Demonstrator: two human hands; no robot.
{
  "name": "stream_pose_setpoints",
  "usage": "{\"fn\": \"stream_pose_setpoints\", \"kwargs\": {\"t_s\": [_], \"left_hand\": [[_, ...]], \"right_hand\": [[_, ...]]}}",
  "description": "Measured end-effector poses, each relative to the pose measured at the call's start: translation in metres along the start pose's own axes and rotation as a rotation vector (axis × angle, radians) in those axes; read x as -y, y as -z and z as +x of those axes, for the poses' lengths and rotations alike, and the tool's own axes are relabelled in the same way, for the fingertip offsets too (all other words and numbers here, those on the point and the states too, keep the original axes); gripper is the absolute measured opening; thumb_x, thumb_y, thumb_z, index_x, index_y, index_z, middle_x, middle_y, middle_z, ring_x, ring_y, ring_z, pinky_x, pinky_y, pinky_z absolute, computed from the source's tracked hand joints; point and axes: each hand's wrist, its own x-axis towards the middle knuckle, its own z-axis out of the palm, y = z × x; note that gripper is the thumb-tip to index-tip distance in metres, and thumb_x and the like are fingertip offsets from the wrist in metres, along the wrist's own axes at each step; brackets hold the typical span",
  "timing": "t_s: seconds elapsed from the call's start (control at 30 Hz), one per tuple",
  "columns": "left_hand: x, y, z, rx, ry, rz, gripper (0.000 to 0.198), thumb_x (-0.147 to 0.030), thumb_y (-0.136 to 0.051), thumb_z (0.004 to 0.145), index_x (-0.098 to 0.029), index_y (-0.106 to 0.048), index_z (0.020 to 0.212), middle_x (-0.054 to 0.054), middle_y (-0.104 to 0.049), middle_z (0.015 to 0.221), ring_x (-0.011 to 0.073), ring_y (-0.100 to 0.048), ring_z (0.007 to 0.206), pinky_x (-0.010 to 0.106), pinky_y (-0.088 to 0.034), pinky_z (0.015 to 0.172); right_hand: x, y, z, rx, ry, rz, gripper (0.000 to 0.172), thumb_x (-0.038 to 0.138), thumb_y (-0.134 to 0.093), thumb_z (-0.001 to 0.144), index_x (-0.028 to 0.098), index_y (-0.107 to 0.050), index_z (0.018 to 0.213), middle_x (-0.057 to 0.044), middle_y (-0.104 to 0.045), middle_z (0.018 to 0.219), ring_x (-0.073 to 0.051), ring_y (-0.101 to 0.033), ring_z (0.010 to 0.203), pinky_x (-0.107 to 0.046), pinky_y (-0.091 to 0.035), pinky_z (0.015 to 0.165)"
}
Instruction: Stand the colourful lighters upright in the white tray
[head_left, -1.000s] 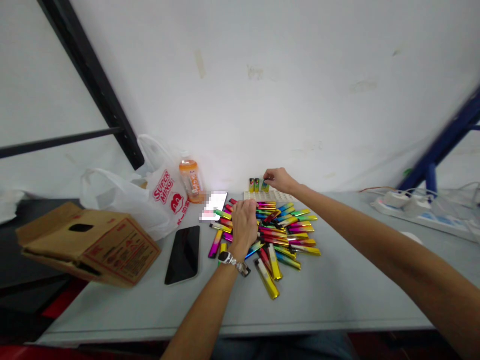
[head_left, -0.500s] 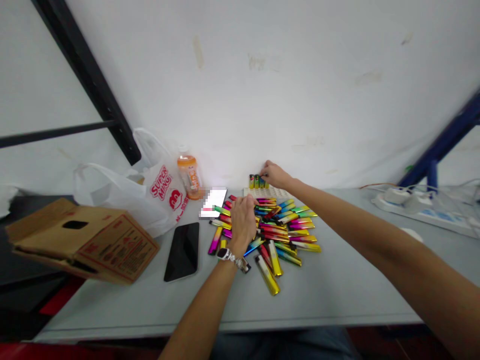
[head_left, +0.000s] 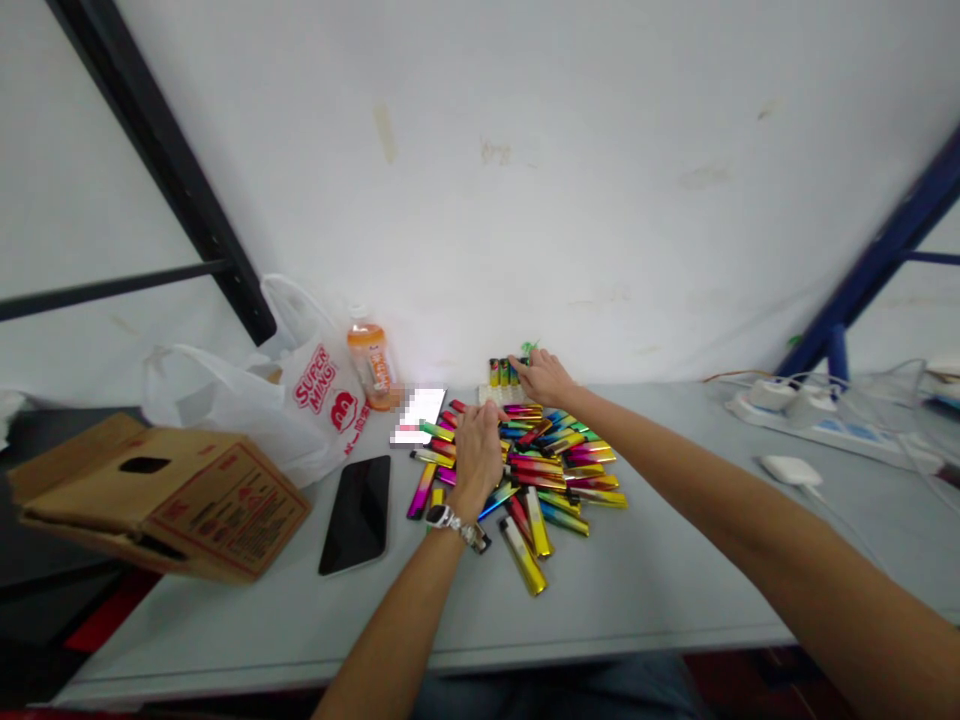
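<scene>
A heap of shiny, many-coloured lighters (head_left: 536,470) lies spread on the table. My left hand (head_left: 478,455), wearing a wristwatch (head_left: 439,516), rests over the heap's left part, fingers drawn together near the tray's front edge. Whatever lies in its fingertips is hidden. Behind the heap is a pale tray with holes (head_left: 491,395), and several upright lighters (head_left: 499,372) stand in a row in it. My right hand (head_left: 547,380) reaches over the tray, one finger stretched out at the tops of these lighters. It covers the right side of the tray.
To the left are a black phone (head_left: 356,515), a cardboard box (head_left: 225,510), a white plastic bag (head_left: 292,410) and an orange drink bottle (head_left: 371,365). A white power strip (head_left: 825,430) and a charger (head_left: 791,470) lie at right. The wall (head_left: 600,200) stands close behind.
My right hand has gone from a pinch at the row's right end to a stretched finger on the row. My left hand stays over the heap. The view has turned slightly right.
</scene>
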Motion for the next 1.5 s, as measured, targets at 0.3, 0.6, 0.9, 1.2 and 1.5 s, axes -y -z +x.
{"fn": "stream_pose_setpoints", "kwargs": {"t_s": [0.3,0.6,0.9,1.2,1.5], "left_hand": [[0.0,0.001,0.002,-0.028,0.048,-0.045,0.058,-0.049,-0.019,0.101,-0.024,-0.066,0.078,0.008,-0.065,0.091,0.0266,-0.057,0.098,0.047,-0.04,0.101],[0.0,-0.001,0.003,-0.063,0.079,-0.119,0.061,-0.051,-0.018,0.101,-0.023,-0.067,0.079,0.008,-0.065,0.093,0.0256,-0.058,0.1,0.046,-0.042,0.101],[-0.003,0.004,0.005,-0.105,0.104,-0.142,0.057,-0.048,-0.02,0.101,-0.022,-0.065,0.076,0.007,-0.065,0.091,0.023,-0.059,0.098,0.041,-0.043,0.101],[-0.01,0.002,0.002,-0.07,0.085,-0.155,0.06,-0.049,-0.019,0.101,-0.021,-0.066,0.078,0.006,-0.066,0.094,0.0223,-0.059,0.1,0.039,-0.043,0.102],[-0.015,0.001,-0.001,-0.009,0.035,-0.171,0.056,-0.048,-0.019,0.101,-0.02,-0.064,0.082,0.007,-0.065,0.095,0.0221,-0.06,0.099,0.04,-0.045,0.1]], "right_hand": [[0.013,0.016,-0.043,0.015,0.156,0.207,0.049,0.029,-0.042,0.095,0.017,-0.048,0.143,-0.016,-0.054,0.119,-0.027,-0.052,0.107,-0.041,-0.037,0.093],[0.023,0.034,-0.078,0.174,0.344,0.208,0.039,0.033,-0.069,0.071,0.018,-0.07,0.107,-0.014,-0.058,0.108,-0.032,-0.052,0.105,-0.043,-0.038,0.092],[0.021,0.024,-0.074,-0.031,0.312,0.364,0.024,0.034,-0.053,0.094,0.016,-0.067,0.101,-0.013,-0.063,0.101,-0.025,-0.055,0.1,-0.038,-0.038,0.09],[0.05,0.018,-0.102,-0.5,-0.337,1.481,0.037,0.061,-0.046,0.092,0.025,-0.051,0.095,0.004,-0.057,0.065,-0.014,-0.055,0.059,-0.025,-0.046,0.058],[0.063,0.01,-0.117,-0.267,-0.522,1.938,0.058,0.075,-0.043,0.083,0.021,-0.049,0.063,0.009,-0.027,0.04,-0.007,-0.018,0.033,-0.021,-0.012,0.035]]}}
